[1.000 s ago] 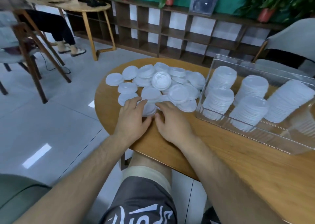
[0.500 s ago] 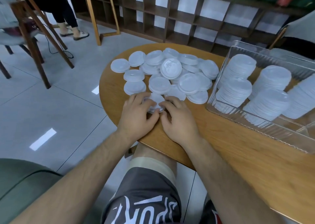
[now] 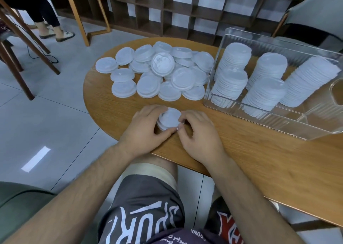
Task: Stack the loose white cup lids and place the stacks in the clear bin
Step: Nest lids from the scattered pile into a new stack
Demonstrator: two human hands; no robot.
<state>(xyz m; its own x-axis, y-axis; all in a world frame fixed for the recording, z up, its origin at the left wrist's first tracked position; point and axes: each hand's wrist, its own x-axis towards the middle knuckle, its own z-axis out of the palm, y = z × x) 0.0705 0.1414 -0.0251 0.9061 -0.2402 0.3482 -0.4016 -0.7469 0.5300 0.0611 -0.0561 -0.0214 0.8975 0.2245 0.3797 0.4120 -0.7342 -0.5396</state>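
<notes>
At frame centre, a short stack of thin white plastic cup lids (image 3: 169, 118) sits on the oval wooden bench (image 3: 241, 151), left hand (image 3: 146, 132) and right hand (image 3: 201, 134) curling their fingers (image 3: 156, 110) round its rim. Likely light, flexible, slippery; pinch opposite edges gently.

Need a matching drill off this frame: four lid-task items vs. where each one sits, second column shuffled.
Column one:
1. loose lids
2. small lid stack
3. clear bin
4. tall lid stacks

Column two:
A. standing inside the bin, leaning
B. gripped between left hand and right hand, at the near edge of the table
C. heaped at the table's far end, left of the bin
D. on the table, right of the heap

Pairs: 1-C, 2-B, 3-D, 4-A
</notes>
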